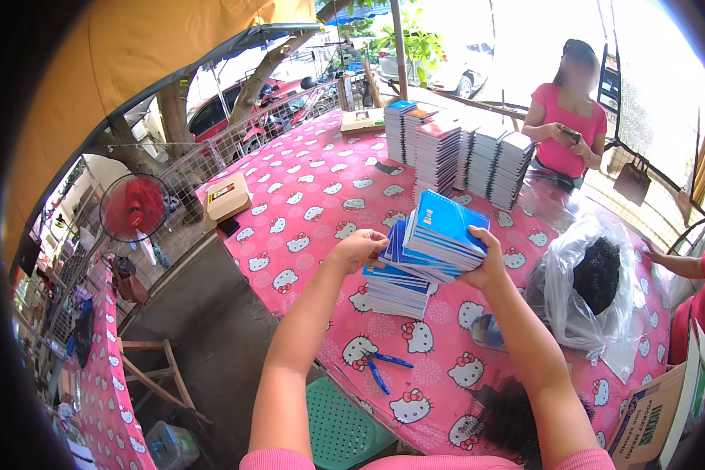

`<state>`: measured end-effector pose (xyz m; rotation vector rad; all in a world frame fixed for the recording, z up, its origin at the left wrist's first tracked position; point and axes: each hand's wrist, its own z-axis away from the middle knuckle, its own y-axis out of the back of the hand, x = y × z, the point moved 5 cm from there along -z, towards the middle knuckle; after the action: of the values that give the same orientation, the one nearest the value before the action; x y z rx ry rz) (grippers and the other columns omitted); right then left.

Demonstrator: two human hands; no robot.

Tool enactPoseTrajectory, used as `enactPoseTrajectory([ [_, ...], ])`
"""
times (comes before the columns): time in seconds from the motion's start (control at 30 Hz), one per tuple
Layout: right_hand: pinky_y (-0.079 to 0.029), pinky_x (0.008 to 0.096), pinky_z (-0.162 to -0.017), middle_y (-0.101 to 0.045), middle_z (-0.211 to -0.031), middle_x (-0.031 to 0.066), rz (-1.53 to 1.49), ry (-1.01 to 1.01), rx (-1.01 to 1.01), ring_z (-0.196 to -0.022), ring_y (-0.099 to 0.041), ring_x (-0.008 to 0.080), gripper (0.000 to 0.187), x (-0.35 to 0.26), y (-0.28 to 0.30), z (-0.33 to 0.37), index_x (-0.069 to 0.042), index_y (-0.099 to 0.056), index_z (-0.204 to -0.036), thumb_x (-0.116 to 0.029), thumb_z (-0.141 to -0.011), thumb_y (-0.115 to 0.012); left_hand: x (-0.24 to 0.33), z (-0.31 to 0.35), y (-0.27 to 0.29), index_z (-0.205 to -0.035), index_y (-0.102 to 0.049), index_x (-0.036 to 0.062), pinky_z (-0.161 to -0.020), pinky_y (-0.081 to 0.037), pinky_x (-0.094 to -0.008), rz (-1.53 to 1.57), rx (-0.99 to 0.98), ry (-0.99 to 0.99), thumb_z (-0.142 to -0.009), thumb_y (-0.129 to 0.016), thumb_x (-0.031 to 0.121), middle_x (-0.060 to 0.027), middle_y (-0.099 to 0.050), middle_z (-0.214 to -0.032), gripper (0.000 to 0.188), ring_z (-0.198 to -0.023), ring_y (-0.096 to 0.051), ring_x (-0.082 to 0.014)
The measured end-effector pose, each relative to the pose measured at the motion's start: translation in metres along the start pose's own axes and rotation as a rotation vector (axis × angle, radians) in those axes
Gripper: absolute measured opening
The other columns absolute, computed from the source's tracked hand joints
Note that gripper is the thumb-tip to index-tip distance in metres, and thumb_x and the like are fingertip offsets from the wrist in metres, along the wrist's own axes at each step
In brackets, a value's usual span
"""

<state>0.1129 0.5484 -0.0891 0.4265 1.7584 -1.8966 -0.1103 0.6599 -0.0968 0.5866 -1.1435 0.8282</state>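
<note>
My right hand (484, 262) grips a thick stack of blue-covered pocket notebooks (450, 223) by its right side, fingers under and thumb on top. The stack is tilted above the table, its layers fanned unevenly. At its left edge my left hand (359, 251) is closed in a pinch, fingertips against the notebooks; what they hold cannot be made out. Just below, another pile of blue notebooks (397, 296) rests on the pink patterned tablecloth (290, 223). Nearer to me lie blue-handled pliers (385, 366), and to their right a heap of black binding coils (509, 415).
Tall notebook stacks (437, 153) stand at the back. A clear plastic bag (552, 270) of black coils is at right, beside a co-worker's arm (674, 265). An open cardboard box (654, 419) sits lower right. Another person (568, 129) stands beyond. A green stool (341, 427) is below the edge.
</note>
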Motion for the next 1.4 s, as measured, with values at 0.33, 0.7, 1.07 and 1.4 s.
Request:
enactPoseTrajectory([
  [0.33, -0.04, 0.0577, -0.089, -0.056, -0.12, 0.0187, 0.034, -0.033, 0.009, -0.105, -0.054, 0.0359, 0.059, 0.003, 0.001, 0.0, -0.005, -0.051, -0.122, -0.038, -0.075, -0.064, -0.017, -0.012, 0.007, -0.105, -0.06, 0.003, -0.067, -0.053, -0.0347, 0.184, 0.08, 0.114, -0.085, -0.068, 0.007, -0.0059, -0.066, -0.089, 0.022, -0.08, -0.065, -0.0184],
  [0.7, -0.043, 0.0549, -0.09, -0.057, -0.115, 0.0187, -0.075, -0.053, 0.041, -0.104, -0.056, 0.0344, 0.05, -0.003, 0.009, 0.006, -0.003, -0.051, -0.118, -0.03, -0.078, -0.064, -0.015, -0.01, 0.006, -0.107, -0.055, 0.0011, -0.056, -0.048, -0.0308, -0.45, 0.406, -0.082, -0.066, -0.085, 0.018, -0.0086, -0.06, -0.088, 0.054, -0.067, -0.06, -0.0166],
  [1.07, -0.043, 0.0551, -0.089, -0.057, -0.115, 0.0193, -0.165, 0.079, -0.056, -0.104, -0.056, 0.0346, 0.048, -0.026, -0.001, 0.05, -0.002, -0.05, -0.118, -0.028, -0.08, -0.063, 0.006, 0.043, 0.001, -0.129, -0.041, 0.0025, -0.091, -0.044, -0.0345, -0.049, 0.746, -0.636, -0.074, -0.081, 0.029, -0.0154, -0.049, -0.118, 0.073, -0.113, -0.046, -0.0223],
  [1.4, -0.046, 0.0367, -0.092, -0.056, -0.112, 0.0113, 0.269, 0.491, 0.04, -0.104, -0.056, 0.0221, 0.061, 0.061, -0.031, 0.121, -0.002, -0.045, -0.122, -0.024, -0.073, -0.075, -0.048, 0.132, -0.16, -0.14, -0.018, 0.0148, -0.099, -0.041, -0.0433, 0.693, 0.101, -0.833, -0.086, -0.068, 0.038, -0.0107, -0.04, -0.131, 0.077, -0.12, -0.045, -0.0253],
])
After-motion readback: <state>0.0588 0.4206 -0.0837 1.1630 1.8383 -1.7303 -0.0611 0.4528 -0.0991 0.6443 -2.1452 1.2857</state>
